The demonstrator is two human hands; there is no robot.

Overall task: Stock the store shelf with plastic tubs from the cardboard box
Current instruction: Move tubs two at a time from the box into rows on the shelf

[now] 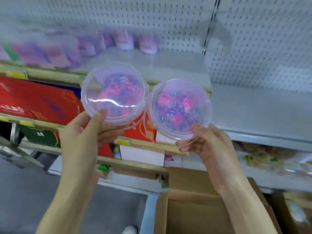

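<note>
I hold two clear round plastic tubs with pink and purple pieces inside, lids facing me, side by side in front of the shelf. My left hand (87, 132) grips the left tub (113, 92) from below, thumb on its lid. My right hand (207, 146) grips the right tub (179, 108) the same way. The two tubs touch at their rims. The white upper shelf (168, 65) behind them carries a blurred row of similar purple tubs (91, 44) at its left. The open cardboard box (202, 208) stands below my right forearm.
A white pegboard wall (168, 19) backs the shelves. Red boxes (38, 100) fill the shelf below at left. A bare white shelf (261, 112) extends right. Packaged goods (270, 157) lie on the lower right shelf. Grey floor (25, 191) at lower left.
</note>
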